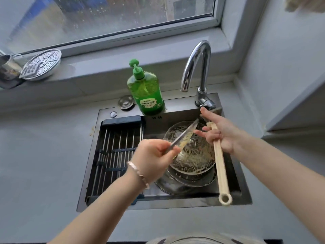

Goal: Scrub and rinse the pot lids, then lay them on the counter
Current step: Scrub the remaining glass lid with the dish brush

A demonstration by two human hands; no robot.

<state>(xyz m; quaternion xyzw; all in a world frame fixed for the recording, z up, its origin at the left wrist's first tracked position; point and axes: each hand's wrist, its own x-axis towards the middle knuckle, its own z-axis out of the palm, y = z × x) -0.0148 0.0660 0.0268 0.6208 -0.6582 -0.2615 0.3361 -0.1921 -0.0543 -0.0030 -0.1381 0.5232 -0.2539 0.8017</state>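
Lids (193, 155) lie stacked and foamy in the sink (158, 204), due for rinsing, we judge; so our right grip (219, 136), clamped on the brush (219, 166), reaches for the tap (198, 55), while our left grip (151, 159) pinches a thin sudsy piece (182, 136), lid or blade unclear, above them

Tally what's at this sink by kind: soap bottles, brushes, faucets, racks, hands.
Soap bottles: 1
Brushes: 1
Faucets: 1
Racks: 1
Hands: 2 (left hand, right hand)
Total: 6
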